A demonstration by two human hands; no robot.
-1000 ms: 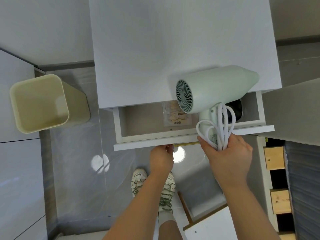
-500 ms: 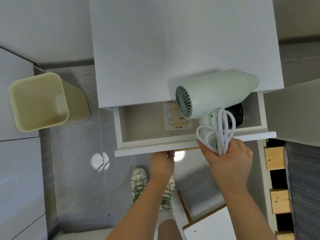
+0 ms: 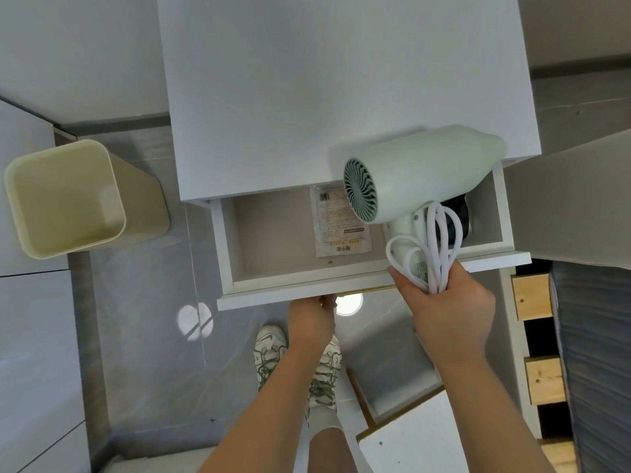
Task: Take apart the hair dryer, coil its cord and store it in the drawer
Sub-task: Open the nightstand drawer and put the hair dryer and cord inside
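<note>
Grey floor tiles and a white cabinet fill the view from above, with a drawer pulled out of the cabinet's front toward the person. At the drawer's front edge the left hand is closed on the underside lip, holding the drawer open. To its right, the right hand is clenched around the folded handle of the pale green hair dryer together with the looped white cord, so both travel as one bundle. From this hand the dryer's body lies straight ahead and above the open drawer, its long axis running left to right, finned intake toward the left hand and nozzle end toward the drawer's right wall. The cavity sits just below and beyond the right hand, so the coming move looks like a short lowering forward over the front panel. A printed packet lies flat on the drawer floor just left of the dryer, and a dark object, partly hidden behind the cord loops, occupies the right rear corner; it may crowd the nozzle end. Far to the left of the left hand a yellowish bin stands on the floor, well apart. Below both arms the person's sneakers show.
</note>
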